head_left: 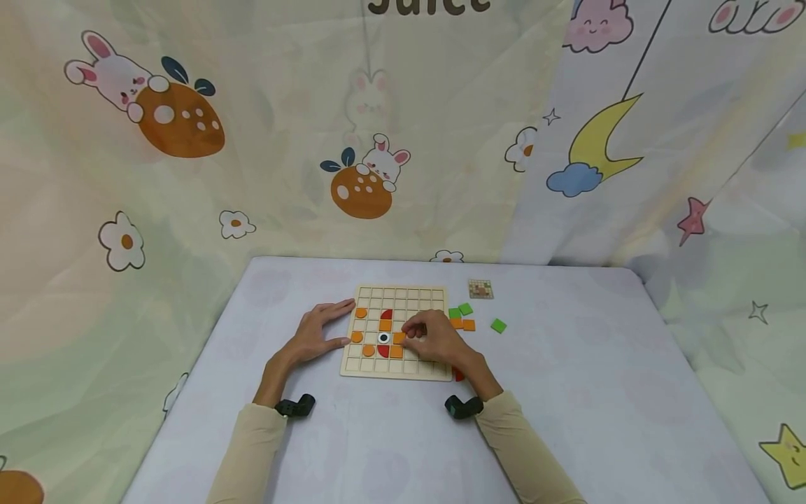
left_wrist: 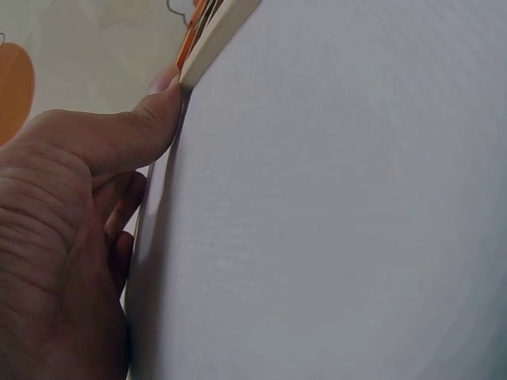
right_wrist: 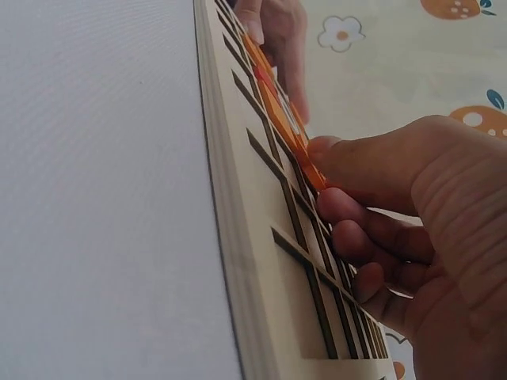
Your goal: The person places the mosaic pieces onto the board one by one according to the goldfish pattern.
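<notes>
A pale wooden grid board lies on the table. Orange discs, red quarter-circle tiles, orange square tiles and a white tile with a black dot sit in its cells. My left hand rests at the board's left edge, thumb and fingers spread apart, thumb tip touching the rim in the left wrist view. Over the middle of the board, my right hand pinches an orange square tile between thumb and forefinger, right of the dotted tile. The other right fingers are curled.
Right of the board lie loose green square tiles, orange squares and a red piece partly behind the right wrist. A small pattern card is farther back on the white table. A printed cloth hangs behind.
</notes>
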A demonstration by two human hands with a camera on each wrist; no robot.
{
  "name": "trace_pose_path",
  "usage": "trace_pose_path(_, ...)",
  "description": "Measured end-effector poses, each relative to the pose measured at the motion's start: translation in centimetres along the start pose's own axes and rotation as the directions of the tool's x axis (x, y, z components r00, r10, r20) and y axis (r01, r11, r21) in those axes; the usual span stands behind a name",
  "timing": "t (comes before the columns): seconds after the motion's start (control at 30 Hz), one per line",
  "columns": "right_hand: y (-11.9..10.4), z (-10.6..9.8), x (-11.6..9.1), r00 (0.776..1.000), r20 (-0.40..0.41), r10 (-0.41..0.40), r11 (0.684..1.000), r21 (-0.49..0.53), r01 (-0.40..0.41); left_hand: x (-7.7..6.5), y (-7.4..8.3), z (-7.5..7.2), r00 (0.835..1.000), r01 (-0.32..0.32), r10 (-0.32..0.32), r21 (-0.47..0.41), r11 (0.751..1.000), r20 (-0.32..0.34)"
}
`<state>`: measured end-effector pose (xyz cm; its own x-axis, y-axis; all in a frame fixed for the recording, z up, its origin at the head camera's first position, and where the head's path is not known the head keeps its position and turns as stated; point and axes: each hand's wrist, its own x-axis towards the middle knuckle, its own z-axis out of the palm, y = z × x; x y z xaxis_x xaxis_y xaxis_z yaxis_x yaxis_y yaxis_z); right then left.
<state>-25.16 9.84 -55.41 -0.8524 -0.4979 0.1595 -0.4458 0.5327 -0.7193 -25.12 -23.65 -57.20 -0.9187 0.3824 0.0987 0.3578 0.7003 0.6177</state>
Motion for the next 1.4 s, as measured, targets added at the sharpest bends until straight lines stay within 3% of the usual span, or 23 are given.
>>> trace_pose_path(0.6, -1.1, -0.3, -0.3, 0.999, 0.031, 0.014, 0.999, -0.053, -0.012, 0.2, -0.1, 0.1, 0.999, 0.03, -0.03, -0.023, 0.999, 0.022)
trace_pose_path(1.1, 1.7, -5.9, -3.1, 0.993, -0.071, 0.098, 0.994, -0.034, -0.101, 0.1, 0.2, -0.2, 0.999, 0.034, -0.033, -0.033, 0.999, 0.03)
trace_pose_path(1.4, 3.5, -8.1, -4.4, 0.99, -0.092, 0.108, 0.988, -0.1, -0.118, 0.0, 0.2, -0.2, 0.999, 0.028, -0.027, -0.04, 0.999, 0.022)
